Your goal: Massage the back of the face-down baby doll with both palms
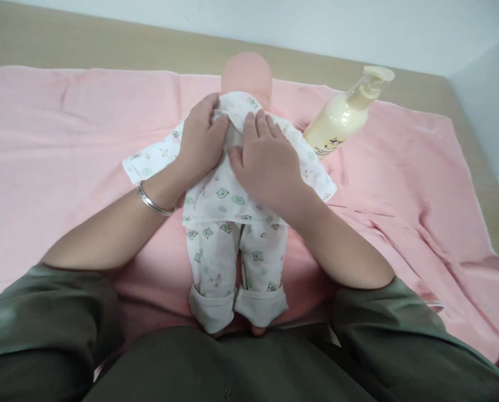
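Left hand [201, 137]: yours lies on the white printed shirt [233, 195] near the neckline, fingers bent, thumb apart from them; whether it pinches any cloth, you cannot tell from here.
Right hand [272, 159]: yours is palm down on the same shirt, just beside the left one, fingers close together and pointing away from you, thumb spread out, gripping nothing.
Doll [246, 70]: it lies under both your hands, its round head just beyond them and its legs toward you.
Shirt sleeves: one reaches out past your left wrist, the other past your right hand.
Pants [216, 262]: they are on the doll, nearer you than your hands, between your forearms, printed like the shirt, with the cuffs [262, 306] turned up.
Bottle [337, 124]: a cream pump bottle with a cartoon drawing is beyond your right hand and to its right, close to the shirt sleeve; its base is hidden.
Blanket [82, 123]: pink, somewhat wrinkled, it spreads under the doll and out to both sides of your hands.
Tabletop [107, 42]: its bare wood-coloured strip shows beyond the blanket, well past your hands.
Bracelet [152, 204]: silver, around your left wrist.
Your sleeves [48, 312]: dark green, ending near the elbows.
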Available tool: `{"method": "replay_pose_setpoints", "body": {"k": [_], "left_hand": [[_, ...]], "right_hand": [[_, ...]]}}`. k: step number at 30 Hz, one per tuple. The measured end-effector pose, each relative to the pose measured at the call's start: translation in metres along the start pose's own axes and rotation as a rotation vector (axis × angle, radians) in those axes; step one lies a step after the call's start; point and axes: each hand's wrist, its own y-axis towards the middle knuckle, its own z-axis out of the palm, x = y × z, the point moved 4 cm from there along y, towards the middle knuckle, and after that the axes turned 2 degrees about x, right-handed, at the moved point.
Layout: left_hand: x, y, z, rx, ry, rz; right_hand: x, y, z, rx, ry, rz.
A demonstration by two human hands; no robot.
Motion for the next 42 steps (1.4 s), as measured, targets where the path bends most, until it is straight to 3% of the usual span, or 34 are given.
{"method": "replay_pose_setpoints", "body": {"k": [3,7,9,12,16,19,24,28,31,37,42], "left_hand": [[-0.008,-0.002,-0.003,0.041,0.070,-0.130],[-0.038,-0.025,-0.001,0.071,0.191,0.063],[-0.043,-0.033,0.000,0.060,0.207,0.089],[-0.035,-0.030,0.002,0.100,0.188,0.056],[-0.008,-0.004,0.005,0.149,0.048,-0.039],[0.007,0.008,0.006,0.113,-0.060,-0.071],[-0.010,-0.007,0.002,0.075,0.007,0.039],[-0.029,-0.028,0.003,0.115,0.084,0.059],[-0.026,-0.026,0.003,0.112,0.031,0.072],[0.002,0.001,0.005,0.060,-0.069,-0.033],[-0.006,-0.003,0.004,0.055,-0.028,0.016]], "right_hand": [[-0.001,0.003,-0.001,0.025,-0.006,-0.027],[-0.029,0.030,0.002,0.012,0.091,0.037],[-0.038,0.037,0.004,-0.003,0.094,0.061],[-0.031,0.031,0.001,-0.015,0.007,0.047],[-0.002,0.004,-0.008,0.071,-0.137,0.016],[0.008,-0.006,-0.010,0.130,-0.145,-0.039],[-0.020,0.019,-0.001,0.048,0.109,-0.020],[-0.040,0.038,0.007,0.015,0.114,0.040],[-0.034,0.034,0.003,-0.006,0.081,0.005],[-0.003,0.003,-0.010,0.053,-0.048,-0.010],[-0.015,0.017,-0.007,0.040,0.011,-0.025]]}}
